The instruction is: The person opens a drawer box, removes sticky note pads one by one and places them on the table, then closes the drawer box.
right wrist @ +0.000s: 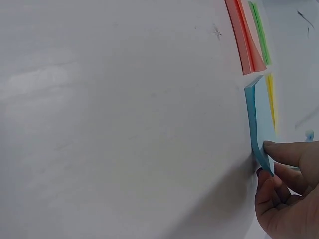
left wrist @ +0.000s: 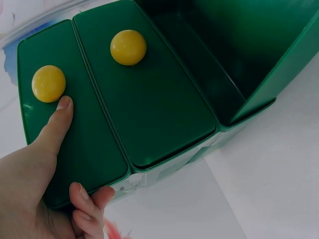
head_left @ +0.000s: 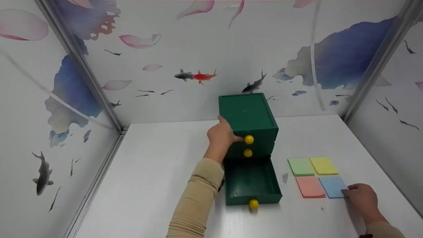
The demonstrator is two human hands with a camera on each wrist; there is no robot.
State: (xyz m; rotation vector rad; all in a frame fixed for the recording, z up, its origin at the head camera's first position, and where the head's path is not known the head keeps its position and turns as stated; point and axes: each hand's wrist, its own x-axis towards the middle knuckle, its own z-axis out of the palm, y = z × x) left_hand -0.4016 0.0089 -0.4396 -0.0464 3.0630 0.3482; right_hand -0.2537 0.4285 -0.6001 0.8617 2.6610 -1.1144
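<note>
A green drawer cabinet [head_left: 246, 112] with yellow round knobs stands against the back wall. Its bottom drawer [head_left: 252, 183] is pulled out, and nothing lies inside. My left hand [head_left: 220, 134] holds the cabinet at its left front edge. In the left wrist view the thumb [left wrist: 57, 122] lies on the top drawer's front, just by the yellow knob [left wrist: 49, 83], while curled fingers [left wrist: 87, 211] are at the side. My right hand [head_left: 362, 198] pinches the right corner of a blue sticky note pad [head_left: 332, 186]. That corner bends up slightly in the right wrist view.
Beside the blue pad lie a pink pad [head_left: 310, 187], a green pad [head_left: 300, 167] and a yellow pad [head_left: 324, 166], grouped in a square right of the drawer. Printed panels [head_left: 211, 49] enclose the white table [head_left: 155, 165] at the back and sides.
</note>
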